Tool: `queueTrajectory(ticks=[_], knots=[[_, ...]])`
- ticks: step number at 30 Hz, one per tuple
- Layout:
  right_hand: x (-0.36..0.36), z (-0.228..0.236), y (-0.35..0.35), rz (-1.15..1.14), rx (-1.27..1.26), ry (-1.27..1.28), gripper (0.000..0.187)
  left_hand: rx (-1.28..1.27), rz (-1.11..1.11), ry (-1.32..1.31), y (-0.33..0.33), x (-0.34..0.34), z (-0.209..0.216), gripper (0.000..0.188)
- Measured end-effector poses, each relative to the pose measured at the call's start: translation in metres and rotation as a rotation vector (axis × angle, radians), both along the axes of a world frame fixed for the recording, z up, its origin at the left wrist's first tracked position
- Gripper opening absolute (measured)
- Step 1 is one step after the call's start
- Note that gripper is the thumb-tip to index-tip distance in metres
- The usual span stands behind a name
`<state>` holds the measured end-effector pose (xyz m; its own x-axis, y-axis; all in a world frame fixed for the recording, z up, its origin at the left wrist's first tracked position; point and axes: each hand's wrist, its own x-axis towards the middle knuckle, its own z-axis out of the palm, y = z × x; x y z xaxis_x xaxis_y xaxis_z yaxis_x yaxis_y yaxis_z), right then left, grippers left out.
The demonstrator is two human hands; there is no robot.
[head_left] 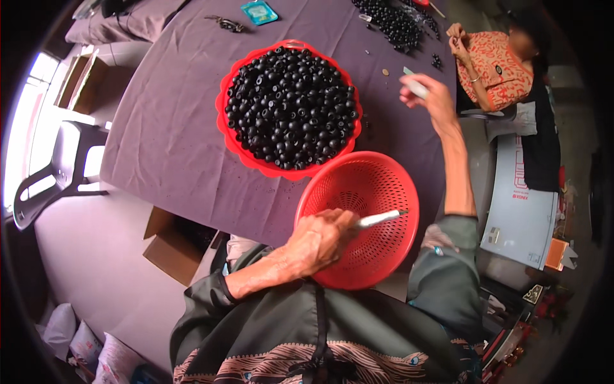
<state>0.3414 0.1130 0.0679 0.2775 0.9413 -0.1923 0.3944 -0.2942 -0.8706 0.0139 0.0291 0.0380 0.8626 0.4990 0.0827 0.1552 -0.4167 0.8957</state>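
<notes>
My left hand [316, 242] is closed around a slim white pen-like tool [380, 219] with a dark tip. It is over the near left rim of a red perforated basket [396, 176], and the tool's tip points right across the basket. My right hand [435, 102] is raised over the right side of the table, its fingers closed on a short white stick-like piece [417, 88]; its exact kind cannot be made out. Beyond the basket stands a scalloped red tray [225, 131] heaped with small round black hollow pieces [291, 105].
A purple cloth [166, 121] covers the table. More black pieces [396, 25] lie at the far right, near a small coin-like disc [385, 72]. A teal packet [259, 11] lies far back. Another person [495, 67] sits at right. A dark plastic chair [61, 163] stands left, an open carton [173, 249] below.
</notes>
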Motion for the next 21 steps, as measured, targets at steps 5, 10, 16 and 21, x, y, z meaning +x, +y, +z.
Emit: queueTrajectory(ticks=[5,10,16,21], knots=[[-0.038,0.070,-0.126,0.393,0.154,0.393,0.040,-0.434,0.246,-0.051,0.007,-0.008,0.022,0.012],[-0.110,0.042,-0.212,0.999,0.001,0.366,0.037,-0.618,0.322,-0.077,0.006,0.001,0.012,0.018],[-0.122,0.037,-0.211,0.112,-0.007,0.280,0.040,-0.992,0.182,-0.180,-0.021,0.017,0.019,0.019],[-0.159,0.010,-0.186,-0.090,0.290,0.585,0.034,-1.016,0.129,-0.154,-0.039,0.026,0.018,0.019]])
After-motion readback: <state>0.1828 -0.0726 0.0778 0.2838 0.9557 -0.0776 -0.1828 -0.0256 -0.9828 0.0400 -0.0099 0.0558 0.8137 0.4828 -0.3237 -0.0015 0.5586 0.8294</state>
